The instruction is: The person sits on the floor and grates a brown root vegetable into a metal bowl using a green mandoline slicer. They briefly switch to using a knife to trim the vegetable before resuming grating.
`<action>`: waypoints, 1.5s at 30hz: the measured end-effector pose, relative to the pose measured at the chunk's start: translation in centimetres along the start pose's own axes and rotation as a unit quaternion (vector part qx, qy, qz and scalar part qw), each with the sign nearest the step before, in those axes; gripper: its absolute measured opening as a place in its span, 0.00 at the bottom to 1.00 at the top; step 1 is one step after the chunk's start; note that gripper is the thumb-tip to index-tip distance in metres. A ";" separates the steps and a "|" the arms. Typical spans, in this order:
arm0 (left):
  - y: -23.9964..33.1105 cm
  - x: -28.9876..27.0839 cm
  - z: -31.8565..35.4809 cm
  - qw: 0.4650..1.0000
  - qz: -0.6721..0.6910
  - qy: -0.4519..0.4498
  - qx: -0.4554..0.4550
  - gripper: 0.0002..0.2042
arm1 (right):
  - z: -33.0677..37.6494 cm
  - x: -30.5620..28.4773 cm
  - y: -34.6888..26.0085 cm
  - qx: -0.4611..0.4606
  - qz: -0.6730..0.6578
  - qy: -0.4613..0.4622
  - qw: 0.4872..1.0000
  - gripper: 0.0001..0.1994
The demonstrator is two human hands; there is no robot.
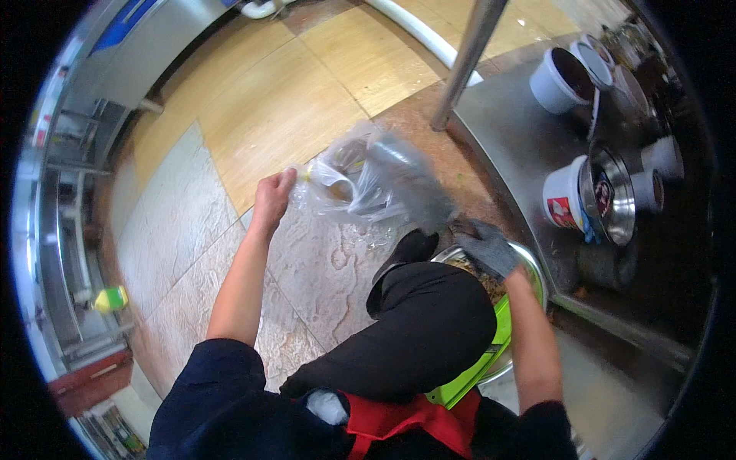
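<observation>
My bare left hand (274,198) pinches the edge of a clear plastic bag (356,180), beside a small yellow bit at its corner. The bag hangs crumpled and partly smeared by motion above the tiled floor, stretching toward my right side. My right hand (487,249), in a grey glove, is over a round metal basin (537,280). Its fingertips are blurred near the bag's right end, so I cannot tell whether they grip it. Brownish loose pieces (494,288) lie in the basin under the glove. A bright green flat board or tray (460,385) leans across the basin beside my knee.
At right, a metal shelf (510,146) carries a white tub (563,195), a steel bowl (625,203), a white bucket (553,80) and more containers. A metal post (468,65) stands at its corner. A yellow-green bottle (111,299) is by the left-hand racks.
</observation>
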State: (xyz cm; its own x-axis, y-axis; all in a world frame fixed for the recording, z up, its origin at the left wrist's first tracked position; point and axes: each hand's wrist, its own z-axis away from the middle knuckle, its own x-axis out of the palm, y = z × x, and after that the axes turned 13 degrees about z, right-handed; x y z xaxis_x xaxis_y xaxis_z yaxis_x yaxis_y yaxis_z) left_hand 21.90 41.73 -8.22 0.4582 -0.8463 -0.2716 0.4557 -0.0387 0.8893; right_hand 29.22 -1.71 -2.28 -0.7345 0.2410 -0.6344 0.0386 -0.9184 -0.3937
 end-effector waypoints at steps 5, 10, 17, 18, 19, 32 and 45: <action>-0.1 -1.8 3.0 0.860 -0.449 0.099 0.220 0.15 | 6.2 0.1 6.8 0.026 -0.249 0.198 0.948 0.22; 4.8 5.2 4.8 0.861 -0.241 -0.131 0.428 0.16 | 14.4 0.2 11.6 0.087 -0.210 0.351 0.908 0.21; 4.2 9.5 0.0 0.789 -0.541 -0.229 0.179 0.09 | 24.5 2.6 11.5 0.110 -0.241 0.331 0.906 0.18; 4.1 9.3 0.1 0.780 -0.553 -0.233 0.176 0.09 | 25.8 3.1 10.4 0.111 -0.283 0.311 0.901 0.17; 5.0 9.6 0.8 0.772 -0.561 -0.256 0.156 0.10 | 27.2 3.7 10.0 0.116 -0.275 0.329 0.896 0.17; -4.8 12.0 -1.0 0.837 -0.416 -0.185 0.303 0.12 | 41.2 6.2 12.1 0.216 -0.300 0.469 0.802 0.09; -7.0 13.2 -3.1 0.826 -0.534 -0.173 0.056 0.31 | 54.6 -6.8 8.2 0.251 0.226 0.764 0.550 0.20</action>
State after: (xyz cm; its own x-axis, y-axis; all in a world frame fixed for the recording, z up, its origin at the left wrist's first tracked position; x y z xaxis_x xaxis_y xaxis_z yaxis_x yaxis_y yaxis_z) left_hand 27.10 32.52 -19.16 -0.4128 -0.3990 -0.8188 0.3768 -0.8932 0.2453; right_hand -2.50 -28.00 35.11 0.7152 -0.4173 -0.5607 -0.4901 -0.8714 0.0234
